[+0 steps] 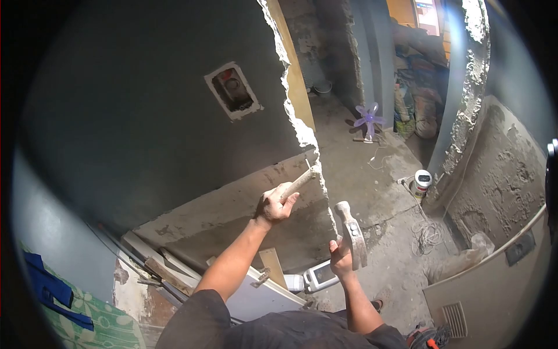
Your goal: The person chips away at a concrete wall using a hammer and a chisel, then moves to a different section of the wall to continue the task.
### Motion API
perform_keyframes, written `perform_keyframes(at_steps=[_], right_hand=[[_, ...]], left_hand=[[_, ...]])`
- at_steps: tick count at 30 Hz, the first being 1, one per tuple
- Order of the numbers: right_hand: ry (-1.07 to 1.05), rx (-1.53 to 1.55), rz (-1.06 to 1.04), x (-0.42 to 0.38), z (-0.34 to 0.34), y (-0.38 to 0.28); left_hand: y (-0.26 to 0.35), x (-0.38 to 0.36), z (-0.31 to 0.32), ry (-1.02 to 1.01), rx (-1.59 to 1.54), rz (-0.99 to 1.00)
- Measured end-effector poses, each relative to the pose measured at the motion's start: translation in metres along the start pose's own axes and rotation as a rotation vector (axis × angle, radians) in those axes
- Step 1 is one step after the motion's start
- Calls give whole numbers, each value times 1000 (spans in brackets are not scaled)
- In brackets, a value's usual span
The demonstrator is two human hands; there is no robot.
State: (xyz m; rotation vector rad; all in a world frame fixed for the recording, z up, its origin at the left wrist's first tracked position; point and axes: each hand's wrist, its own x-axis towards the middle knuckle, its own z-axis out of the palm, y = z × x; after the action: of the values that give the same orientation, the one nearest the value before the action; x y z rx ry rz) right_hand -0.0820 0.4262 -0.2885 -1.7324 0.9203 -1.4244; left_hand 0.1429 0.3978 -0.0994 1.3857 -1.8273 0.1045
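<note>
My left hand [274,207] is closed round a dusty, pale stick-like piece [300,181]; its far end meets the broken edge of the wall, and I cannot make out its exact kind. A thin nail-like bit [308,164] shows near that end. In my right hand [342,259], lower and to the right, is a claw hammer [354,234], its metal head raised above the fist and its handle mostly hidden. The hammer is apart from the stick. Rough white plaster lines the wall edge [289,96] running down between the hands.
A recessed electrical box [232,90] sits in the dark wall. Boards [273,269] and a white appliance [321,277] lie below my arms. Rightward are coiled cable [429,237], a white-lidded container [422,179] and a leaning panel [488,285]. A purple balloon flower [369,118] lies beyond.
</note>
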Motion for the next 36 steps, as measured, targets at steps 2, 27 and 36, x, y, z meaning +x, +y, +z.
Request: perform_keyframes(at_steps=[2, 27, 36], right_hand=[[13, -41, -50, 8, -3, -13], [64, 220, 180, 29, 8, -41], [151, -221, -306, 45, 2, -42]], left_hand=[[1, -1, 2, 0, 0, -12], [10, 9, -17, -141, 165, -62], [12, 12, -22, -126, 120, -52]])
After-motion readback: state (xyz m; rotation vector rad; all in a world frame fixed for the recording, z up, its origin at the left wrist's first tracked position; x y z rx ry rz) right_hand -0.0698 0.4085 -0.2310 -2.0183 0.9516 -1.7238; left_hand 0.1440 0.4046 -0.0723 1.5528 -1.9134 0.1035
